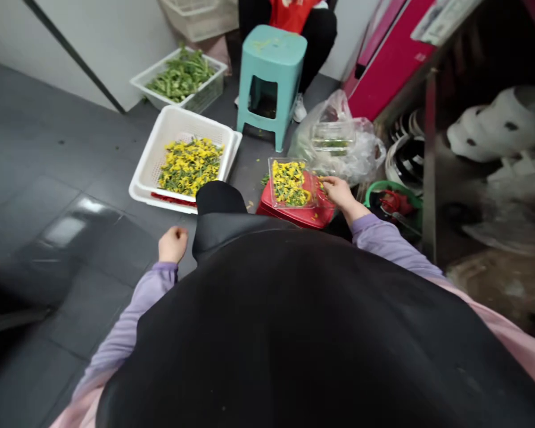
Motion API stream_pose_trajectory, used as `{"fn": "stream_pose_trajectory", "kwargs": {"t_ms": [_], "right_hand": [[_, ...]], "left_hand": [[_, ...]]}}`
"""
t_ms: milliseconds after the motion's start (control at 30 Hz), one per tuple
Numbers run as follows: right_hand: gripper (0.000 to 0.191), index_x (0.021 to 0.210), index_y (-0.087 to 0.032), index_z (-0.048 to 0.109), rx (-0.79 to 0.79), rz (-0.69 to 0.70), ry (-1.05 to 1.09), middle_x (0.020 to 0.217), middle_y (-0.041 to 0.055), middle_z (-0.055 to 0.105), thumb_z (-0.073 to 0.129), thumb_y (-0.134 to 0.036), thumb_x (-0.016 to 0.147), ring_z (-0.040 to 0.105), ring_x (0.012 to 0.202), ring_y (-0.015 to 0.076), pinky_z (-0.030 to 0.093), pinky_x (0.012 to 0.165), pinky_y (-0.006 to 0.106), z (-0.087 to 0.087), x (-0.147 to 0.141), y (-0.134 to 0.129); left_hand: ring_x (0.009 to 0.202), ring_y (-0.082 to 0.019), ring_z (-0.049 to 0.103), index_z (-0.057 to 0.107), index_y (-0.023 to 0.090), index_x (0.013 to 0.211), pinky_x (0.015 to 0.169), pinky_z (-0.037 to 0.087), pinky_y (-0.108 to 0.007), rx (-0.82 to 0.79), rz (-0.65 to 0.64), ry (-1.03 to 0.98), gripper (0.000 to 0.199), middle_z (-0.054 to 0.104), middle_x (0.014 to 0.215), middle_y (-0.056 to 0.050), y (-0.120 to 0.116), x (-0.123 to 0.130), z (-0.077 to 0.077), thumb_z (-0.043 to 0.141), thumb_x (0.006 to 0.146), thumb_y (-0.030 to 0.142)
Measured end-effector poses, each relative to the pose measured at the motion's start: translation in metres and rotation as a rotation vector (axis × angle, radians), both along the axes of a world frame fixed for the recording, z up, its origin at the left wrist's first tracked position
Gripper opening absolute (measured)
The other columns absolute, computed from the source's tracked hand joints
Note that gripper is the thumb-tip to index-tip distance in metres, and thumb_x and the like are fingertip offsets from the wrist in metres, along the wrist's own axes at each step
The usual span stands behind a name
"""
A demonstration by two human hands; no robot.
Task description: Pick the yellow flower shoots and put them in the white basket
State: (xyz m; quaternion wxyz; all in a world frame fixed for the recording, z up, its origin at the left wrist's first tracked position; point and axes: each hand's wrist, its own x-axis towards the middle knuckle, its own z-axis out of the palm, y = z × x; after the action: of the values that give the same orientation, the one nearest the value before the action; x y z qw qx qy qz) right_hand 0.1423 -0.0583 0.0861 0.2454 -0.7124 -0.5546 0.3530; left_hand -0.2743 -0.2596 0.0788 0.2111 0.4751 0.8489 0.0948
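My right hand (339, 191) is at the right side of a clear plastic box (274, 201) filled with yellow flowers and green stems (289, 181). Its fingertips are pinched together by small yellow and green bits on a red stool top (310, 220); whether they grip any is too small to tell. The box rests on that red surface. My left hand (173, 244) hangs above the floor left of my knee, fingers curled closed, their inside hidden. Ahead of it stands a white basket (149, 160) of yellow-flowered greens (191, 166).
A teal stool (274, 50) stands ahead, with a seated person (318, 44) behind it. Green stalks fill another basket (209, 89). Right of the box are a clear plastic bag (356, 160) holding a lidded box (333, 135), and a green basin (383, 187). A metal post (430, 166) stands farther right.
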Motion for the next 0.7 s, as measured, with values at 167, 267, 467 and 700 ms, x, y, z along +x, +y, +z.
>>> {"fn": "stream_pose_trajectory", "kwargs": {"t_ms": [167, 267, 467, 700], "right_hand": [[0.037, 0.111, -0.008, 0.071, -0.046, 0.114, 0.131, 0.064, 0.0007, 0.058, 0.051, -0.014, 0.081, 0.042, 0.051, 0.0101, 0.041, 0.060, 0.026, -0.021, 0.000, 0.000], [0.029, 0.102, -0.010, 0.074, -0.066, 0.250, 0.148, 0.070, 0.0032, 0.064, 0.054, -0.018, 0.083, 0.049, 0.057, 0.0115, 0.044, 0.066, 0.027, -0.035, -0.004, 0.005], [0.017, 0.090, -0.014, 0.076, -0.009, 0.314, -0.020, 0.090, 0.0089, 0.072, 0.063, -0.021, 0.083, 0.063, 0.082, 0.0200, 0.047, 0.086, 0.034, -0.052, 0.006, 0.024], [0.016, 0.089, -0.018, 0.077, -0.036, 0.438, -0.199, 0.090, 0.0077, 0.072, 0.066, -0.017, 0.078, 0.065, 0.087, 0.0230, 0.048, 0.085, 0.035, -0.054, 0.008, 0.040]], "left_hand": [[0.105, -0.024, 0.063, 0.070, 0.014, 0.105, 0.088, 0.047, -0.030, 0.125, -0.562, 0.126, 0.028, 0.067, 0.109, -0.012, 0.114, 0.085, 0.022, 0.050, 0.085, 0.015], [0.105, -0.025, 0.063, 0.073, 0.016, 0.102, 0.089, 0.047, -0.030, 0.082, -0.891, 0.124, 0.028, 0.067, 0.109, -0.013, 0.167, 0.155, 0.018, 0.049, 0.088, 0.020], [0.101, -0.025, 0.064, 0.073, 0.015, 0.109, 0.083, 0.047, -0.030, -0.143, -0.946, 0.158, 0.029, 0.067, 0.109, -0.015, 0.220, 0.236, -0.048, 0.053, 0.090, 0.025], [0.095, -0.024, 0.064, 0.071, 0.012, 0.109, 0.079, 0.047, -0.032, -0.131, -1.056, 0.181, 0.032, 0.062, 0.112, -0.016, 0.230, 0.253, -0.071, 0.047, 0.094, 0.027]]}}
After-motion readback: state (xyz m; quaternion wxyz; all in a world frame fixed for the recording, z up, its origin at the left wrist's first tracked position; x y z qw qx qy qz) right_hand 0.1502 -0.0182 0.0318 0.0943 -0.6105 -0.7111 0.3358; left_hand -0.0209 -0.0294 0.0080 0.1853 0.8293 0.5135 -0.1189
